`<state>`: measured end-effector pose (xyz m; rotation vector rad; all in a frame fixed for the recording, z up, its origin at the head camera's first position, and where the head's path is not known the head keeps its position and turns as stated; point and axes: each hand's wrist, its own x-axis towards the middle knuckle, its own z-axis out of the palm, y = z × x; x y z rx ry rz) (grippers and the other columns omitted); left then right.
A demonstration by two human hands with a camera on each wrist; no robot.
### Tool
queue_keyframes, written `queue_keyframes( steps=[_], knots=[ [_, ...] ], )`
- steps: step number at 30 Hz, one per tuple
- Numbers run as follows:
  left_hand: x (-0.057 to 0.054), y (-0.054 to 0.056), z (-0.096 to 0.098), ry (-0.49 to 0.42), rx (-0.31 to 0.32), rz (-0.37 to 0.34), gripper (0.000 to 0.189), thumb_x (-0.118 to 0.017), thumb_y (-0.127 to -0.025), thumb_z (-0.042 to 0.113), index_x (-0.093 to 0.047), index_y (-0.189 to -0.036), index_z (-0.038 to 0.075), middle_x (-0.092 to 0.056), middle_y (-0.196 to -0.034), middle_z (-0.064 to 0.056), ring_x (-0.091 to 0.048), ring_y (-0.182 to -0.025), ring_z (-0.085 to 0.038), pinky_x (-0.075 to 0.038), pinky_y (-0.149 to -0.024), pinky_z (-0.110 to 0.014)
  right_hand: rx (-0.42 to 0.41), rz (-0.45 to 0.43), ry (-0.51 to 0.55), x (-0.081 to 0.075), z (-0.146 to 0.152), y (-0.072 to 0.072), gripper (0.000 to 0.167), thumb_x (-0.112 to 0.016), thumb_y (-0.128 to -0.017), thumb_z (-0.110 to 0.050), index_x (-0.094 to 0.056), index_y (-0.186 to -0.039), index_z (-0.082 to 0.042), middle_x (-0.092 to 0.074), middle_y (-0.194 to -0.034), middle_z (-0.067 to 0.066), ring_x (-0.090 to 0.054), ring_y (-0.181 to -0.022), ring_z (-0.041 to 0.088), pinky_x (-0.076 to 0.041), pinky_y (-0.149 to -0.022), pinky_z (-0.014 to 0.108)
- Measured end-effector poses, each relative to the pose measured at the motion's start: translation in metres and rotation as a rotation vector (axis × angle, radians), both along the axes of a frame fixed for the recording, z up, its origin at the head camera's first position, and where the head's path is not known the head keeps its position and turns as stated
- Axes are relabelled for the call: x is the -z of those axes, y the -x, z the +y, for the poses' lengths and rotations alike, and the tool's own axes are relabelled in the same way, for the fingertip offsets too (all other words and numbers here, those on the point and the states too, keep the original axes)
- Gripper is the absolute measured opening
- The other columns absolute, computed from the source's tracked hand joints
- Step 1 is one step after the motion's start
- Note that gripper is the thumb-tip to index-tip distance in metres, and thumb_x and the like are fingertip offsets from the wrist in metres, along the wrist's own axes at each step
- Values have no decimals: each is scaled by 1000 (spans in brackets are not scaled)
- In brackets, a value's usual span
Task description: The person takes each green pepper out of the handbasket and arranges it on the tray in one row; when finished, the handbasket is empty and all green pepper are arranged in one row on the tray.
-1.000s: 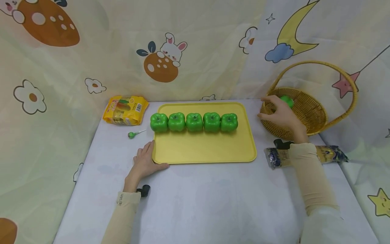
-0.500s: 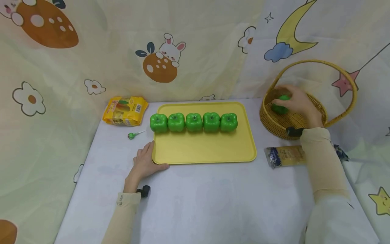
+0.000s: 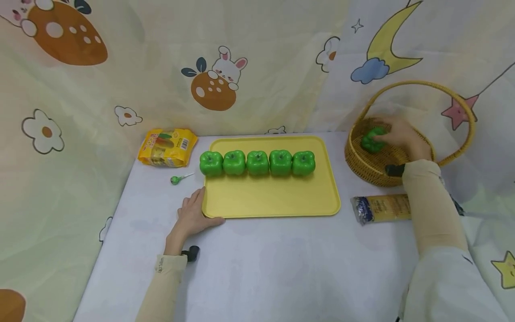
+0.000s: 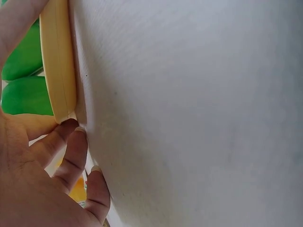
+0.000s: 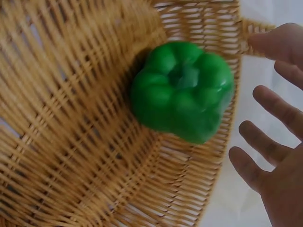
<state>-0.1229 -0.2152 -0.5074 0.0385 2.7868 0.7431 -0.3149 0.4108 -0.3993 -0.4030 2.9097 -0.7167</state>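
Observation:
My left hand (image 3: 193, 215) rests against the near-left corner of a yellow tray (image 3: 273, 195), thumb along the front edge and fingers beside the left edge. In the left wrist view the fingertips (image 4: 71, 124) touch the tray's rim, with other fingers spread below. Along the tray's upper half sits a row of several green bell peppers (image 3: 257, 162). At the right, one more green bell pepper (image 5: 182, 92) lies inside a wicker basket (image 3: 364, 172). Over that basket is my right hand (image 3: 400, 134); the right wrist view shows its fingers spread, apart from the pepper.
A yellow food packet (image 3: 166, 147) lies left of the tray, with a green lollipop (image 3: 175, 180) below it. In front of the basket lies a clear-and-blue packet (image 3: 386, 209), partly under the right sleeve. The basket's tall handle (image 3: 422, 82) arches over its opening.
My right hand has moved from the basket's left rim to over its inside, then slightly right. The pepper there has turned over. My left hand has stayed at the tray's corner.

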Motion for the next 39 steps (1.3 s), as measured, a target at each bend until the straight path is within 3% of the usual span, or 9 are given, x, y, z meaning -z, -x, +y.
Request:
queue_keyframes(
  steps=[4, 17, 26, 33, 39],
  knots=[
    [0, -1, 0, 0, 4, 11, 123, -80, -72, 65, -12, -162, 17, -23, -166, -15, -36, -128, -37, -34, -96, -56, -16, -40, -53, 5, 6, 3, 59, -71, -89, -9, -48, -140, 10, -39, -147, 40, -33, -135, 59, -26, -109, 71],
    [0, 1, 0, 9, 2, 14, 123, -80, -72, 65, -13, -162, 15, -23, -166, -16, -36, -127, -37, -35, -94, -55, 12, -241, -107, 18, 15, 8, 58, -59, -94, -7, -39, -147, 7, -21, -155, 39, -30, -134, 57, -30, -105, 71],
    [2, 0, -1, 3, -1, 14, 124, -80, -71, 65, -13, -162, 17, -24, -166, -16, -36, -127, -37, -35, -94, -55, 23, -269, -103, 20, 13, 10, 63, -62, -90, -4, -39, -148, 2, -27, -152, 35, -36, -124, 49, -37, -101, 66],
    [5, 1, -2, -2, -5, 19, 124, -80, -70, 67, -13, -162, 18, -24, -166, -14, -36, -129, -36, -35, -95, -55, -20, -220, -109, 19, 10, 14, 58, -70, -85, 1, -49, -140, 4, -55, -128, 29, -51, -109, 41, -46, -91, 53],
    [6, 1, -2, 5, -6, 20, 124, -80, -70, 68, -13, -162, 18, -25, -166, -13, -36, -129, -36, -35, -96, -55, -20, -231, -128, 15, 6, 10, 59, -68, -91, -6, -43, -144, 3, -47, -138, 34, -44, -123, 48, -36, -103, 67]
  ],
)
